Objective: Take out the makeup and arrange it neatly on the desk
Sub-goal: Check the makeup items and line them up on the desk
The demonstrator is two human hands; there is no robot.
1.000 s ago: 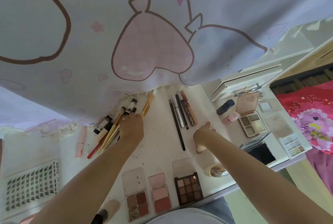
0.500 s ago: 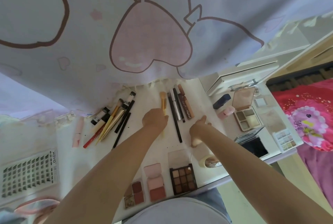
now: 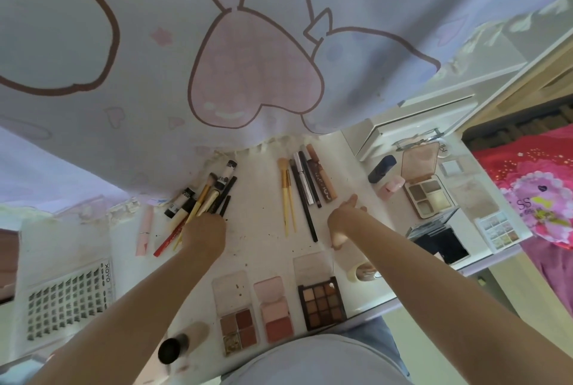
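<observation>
On the white desk (image 3: 257, 239) my left hand (image 3: 204, 232) lies over the lower ends of a heap of brushes and pencils (image 3: 210, 195), its fingers curled onto a yellow-handled brush there. A little right, yellow brushes (image 3: 286, 198) lie straight beside a neat row of pencils and tubes (image 3: 310, 183). My right hand (image 3: 344, 218) rests relaxed on the desk just right of that row and holds nothing. Three open palettes (image 3: 276, 313) line the near edge.
A pink tube (image 3: 144, 229) and a red pencil (image 3: 169, 239) lie left of the heap. A lash tray (image 3: 68, 301) sits at the near left and an open compact (image 3: 426, 190) at the right. A printed curtain (image 3: 248, 43) hangs over the desk's back.
My left hand carried a yellow brush from the heap to the row beside the pencils, left it there, and has returned to the heap. My right hand has stayed in place.
</observation>
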